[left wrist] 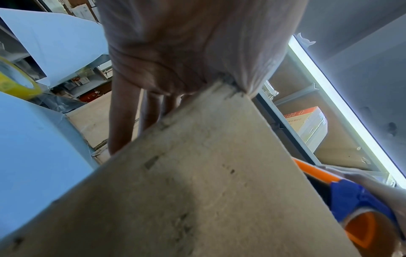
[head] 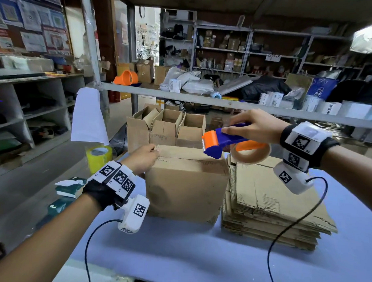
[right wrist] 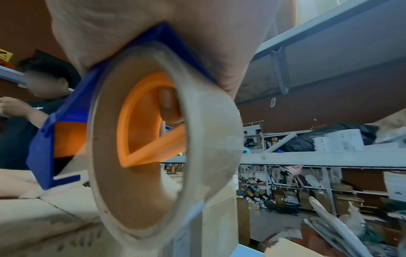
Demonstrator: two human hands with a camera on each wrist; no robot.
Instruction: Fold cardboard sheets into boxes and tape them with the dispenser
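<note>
A folded cardboard box (head: pixel 185 183) stands closed on the blue table (head: pixel 198 246). My left hand (head: pixel 147 156) grips its top left corner. In the left wrist view the palm (left wrist: pixel 175 60) sits on that corner of the box (left wrist: pixel 197 173) and the fingers (left wrist: pixel 120 121) reach down the far side. My right hand (head: pixel 253 126) grips a blue and orange tape dispenser (head: pixel 221 140) over the box's top right edge, its orange head toward the box top. The tape roll (head: pixel 251 152) hangs under the hand. In the right wrist view a fingertip shows inside the roll (right wrist: pixel 208 139).
A stack of flat cardboard sheets (head: pixel 273 203) lies just right of the box. Several open boxes (head: pixel 166 127) stand behind it. A yellow tape roll (head: pixel 99 156) sits at the table's left edge. A metal rail (head: pixel 224 104) crosses behind. Another person (right wrist: pixel 33 104) stands beyond.
</note>
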